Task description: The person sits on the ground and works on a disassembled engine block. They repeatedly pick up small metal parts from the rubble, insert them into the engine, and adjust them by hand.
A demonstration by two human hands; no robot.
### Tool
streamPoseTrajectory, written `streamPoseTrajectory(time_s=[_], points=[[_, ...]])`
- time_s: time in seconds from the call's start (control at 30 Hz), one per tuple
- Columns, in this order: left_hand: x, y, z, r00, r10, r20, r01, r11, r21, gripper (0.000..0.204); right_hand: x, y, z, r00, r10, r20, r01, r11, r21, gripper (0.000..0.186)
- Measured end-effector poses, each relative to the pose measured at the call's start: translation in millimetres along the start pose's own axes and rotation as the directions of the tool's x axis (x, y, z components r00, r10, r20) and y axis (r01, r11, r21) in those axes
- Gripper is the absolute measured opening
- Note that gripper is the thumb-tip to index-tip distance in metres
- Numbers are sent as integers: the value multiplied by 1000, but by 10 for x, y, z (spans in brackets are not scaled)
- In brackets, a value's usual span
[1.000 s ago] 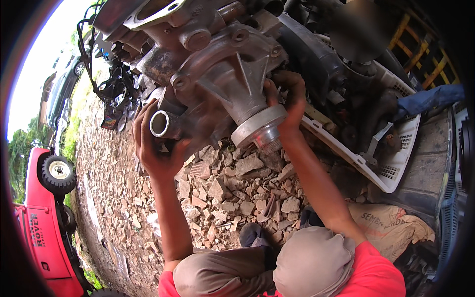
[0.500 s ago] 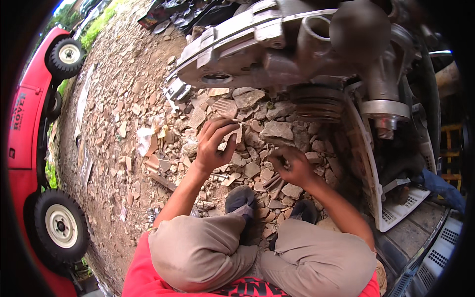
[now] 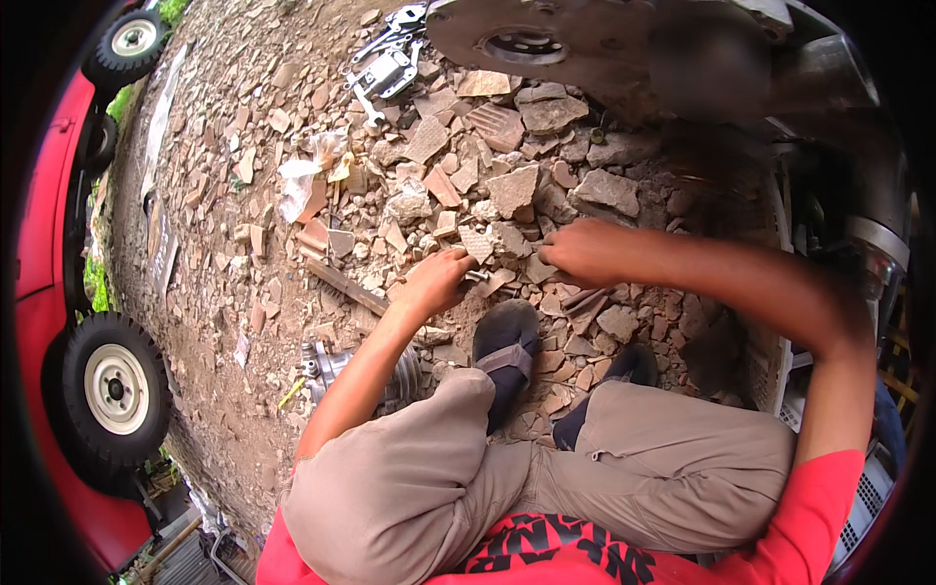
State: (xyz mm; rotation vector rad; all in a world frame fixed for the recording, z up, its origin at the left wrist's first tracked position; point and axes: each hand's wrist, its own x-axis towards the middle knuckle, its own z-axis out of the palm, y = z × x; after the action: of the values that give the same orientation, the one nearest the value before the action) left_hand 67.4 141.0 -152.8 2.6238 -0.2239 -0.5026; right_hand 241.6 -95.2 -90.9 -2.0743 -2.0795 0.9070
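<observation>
My left hand [image 3: 439, 279] is low over the rubble, fingers curled on a small metal piece [image 3: 477, 276]. My right hand [image 3: 580, 252] reaches leftward just beside it, fingers curled downward; anything inside them is hidden. Above both hands, a grimy metal engine assembly [image 3: 604, 39] with a pipe and collar [image 3: 876, 239] fills the upper right, touched by neither hand. Beyond my hands lie metal tools and a bracket [image 3: 388, 76] among broken tile and stone. A cylindrical aluminium part [image 3: 400, 378] lies behind my left forearm.
A red off-road vehicle [image 3: 54, 253] with black tyres stands along the left. A wooden strip [image 3: 341, 285] and crumpled plastic [image 3: 300, 180] lie on the rubble. My knees and dark shoes are below my hands. A white perforated crate [image 3: 858, 497] is at the right.
My hands have left the engine assembly and dropped to the rubble, close together. The view has tipped down, so the engine sits higher in it. A small metal piece now shows at my left fingers.
</observation>
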Motion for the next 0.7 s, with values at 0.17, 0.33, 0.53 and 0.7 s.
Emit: streamPoseTrajectory(time_s=[0.17,0.33,0.53,0.7], points=[[-15,75,378,987,39,-153,-14,987,163,20,418,-44,236,993,-19,120,17,1000,15,29],[-172,-35,482,964,34,-263,-38,999,-8,20,79,-79,334,994,36,104,-51,988,147,26],[-221,-22,163,884,-347,-312,93,786,-611,22,-135,-208,512,993,118,4,-113,947,299,25],[-149,-135,216,760,-587,-278,335,722,-606,25,62,-127,707,996,83,26,-86,986,143,14]])
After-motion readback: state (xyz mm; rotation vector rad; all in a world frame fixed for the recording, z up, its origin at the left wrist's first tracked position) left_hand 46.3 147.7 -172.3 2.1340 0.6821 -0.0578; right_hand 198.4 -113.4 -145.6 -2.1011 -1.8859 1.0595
